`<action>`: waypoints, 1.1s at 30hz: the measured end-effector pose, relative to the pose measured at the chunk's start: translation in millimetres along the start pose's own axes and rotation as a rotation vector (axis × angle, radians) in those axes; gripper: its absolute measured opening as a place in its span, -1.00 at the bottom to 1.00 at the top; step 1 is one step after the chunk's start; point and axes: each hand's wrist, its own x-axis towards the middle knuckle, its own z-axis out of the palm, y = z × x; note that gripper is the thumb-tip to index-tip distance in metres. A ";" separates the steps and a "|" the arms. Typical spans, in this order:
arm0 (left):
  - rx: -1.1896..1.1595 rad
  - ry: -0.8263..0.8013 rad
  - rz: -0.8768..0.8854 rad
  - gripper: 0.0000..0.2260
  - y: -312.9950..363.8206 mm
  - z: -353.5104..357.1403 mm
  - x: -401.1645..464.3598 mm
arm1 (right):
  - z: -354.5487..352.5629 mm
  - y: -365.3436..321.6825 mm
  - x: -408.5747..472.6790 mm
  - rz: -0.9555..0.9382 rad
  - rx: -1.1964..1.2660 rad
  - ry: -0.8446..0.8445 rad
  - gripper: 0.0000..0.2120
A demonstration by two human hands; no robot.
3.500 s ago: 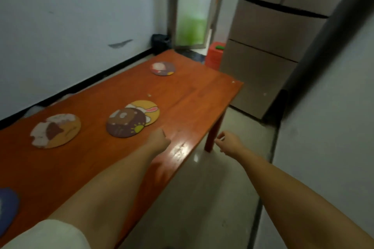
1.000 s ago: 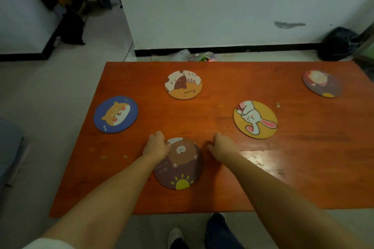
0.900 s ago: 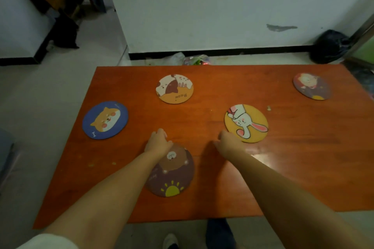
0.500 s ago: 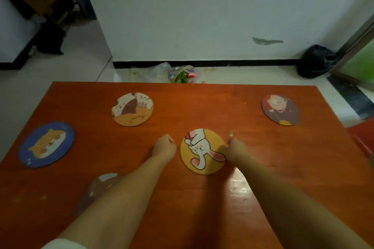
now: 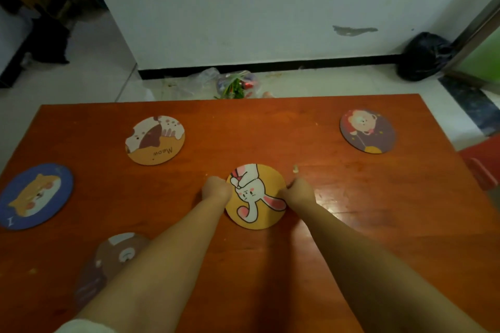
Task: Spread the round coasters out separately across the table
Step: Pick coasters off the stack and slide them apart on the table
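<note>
The orange bench [image 5: 378, 238] is the biggest thing here, and five round coasters lie flat on it, none touching another. The blue fox coaster [image 5: 35, 196] is at the left edge, the brown bear coaster [image 5: 113, 254] is near the front left and partly hidden under the left forearm, the cat coaster [image 5: 155, 140] is at the back left, the dark bear coaster [image 5: 367, 131] is at the back right, and the yellow rabbit coaster [image 5: 255, 196] is in the middle. By my judgement the spreading is nearly done; only the final position of the rabbit coaster seems open.

The left hand [image 5: 216, 191] touches the left rim of this coaster and the right hand [image 5: 299, 192] touches its right rim, so the coaster lies between them. The fingers of both hands are curled in, like loose fists; whether they pinch the rim or only press against it, I cannot tell.
</note>
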 end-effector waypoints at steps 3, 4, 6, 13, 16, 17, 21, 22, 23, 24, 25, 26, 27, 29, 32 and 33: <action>-0.077 -0.031 0.012 -0.75 -0.8 1.6 -7.3 | -5.2 5.5 -5.8 -0.026 0.154 0.014 -0.64; -0.119 -0.043 0.007 -0.83 1.7 3.3 -11.3 | -8.3 8.2 -9.2 -0.036 0.216 0.019 -0.65; -0.194 -0.084 0.011 -0.81 8.6 8.4 -20.7 | -18.1 15.8 -18.6 -0.040 0.295 0.046 -0.65; -0.210 -0.227 0.135 -0.73 54.8 52.1 -76.2 | -86.5 78.6 -40.2 -0.020 0.382 0.193 -0.65; -0.209 -0.246 0.150 -0.72 69.4 81.1 -100.9 | -112.6 112.1 -41.1 -0.013 0.422 0.214 -0.68; -0.214 -0.247 0.145 -0.72 73.3 93.1 -108.8 | -121.2 125.0 -40.5 -0.016 0.433 0.213 -0.68; -0.230 -0.237 0.141 -0.74 84.4 151.4 -143.1 | -157.0 187.7 -31.1 -0.038 0.420 0.187 -0.67; -0.240 -0.229 0.133 -0.74 85.0 167.7 -152.0 | -166.3 203.1 -29.1 -0.042 0.411 0.175 -0.67; -0.245 -0.218 0.124 -0.75 84.8 184.0 -161.4 | -175.5 217.9 -27.8 -0.047 0.392 0.157 -0.67; -0.241 -0.202 0.115 -0.75 84.2 198.7 -171.1 | -183.4 232.5 -26.7 -0.048 0.370 0.135 -0.67; -0.229 -0.186 0.102 -0.76 84.6 212.2 -181.5 | -190.5 247.0 -26.5 -0.043 0.352 0.111 -0.66; -0.221 -0.169 0.088 -0.77 84.7 224.8 -190.7 | -197.2 259.6 -26.7 -0.041 0.343 0.091 -0.66; -0.218 -0.155 0.074 -0.77 84.2 236.1 -199.3 | -202.7 271.2 -27.0 -0.046 0.335 0.070 -0.66; -0.216 -0.136 0.057 -0.75 82.4 253.6 -214.0 | -210.7 291.6 -26.4 -0.058 0.312 0.036 -0.65; -0.189 -0.096 0.042 -0.74 72.9 269.1 -224.0 | -210.2 310.0 -28.5 -0.080 0.233 0.023 -0.64; -0.158 -0.083 0.044 -0.74 68.6 272.6 -226.1 | -207.1 315.3 -29.4 -0.089 0.207 0.020 -0.65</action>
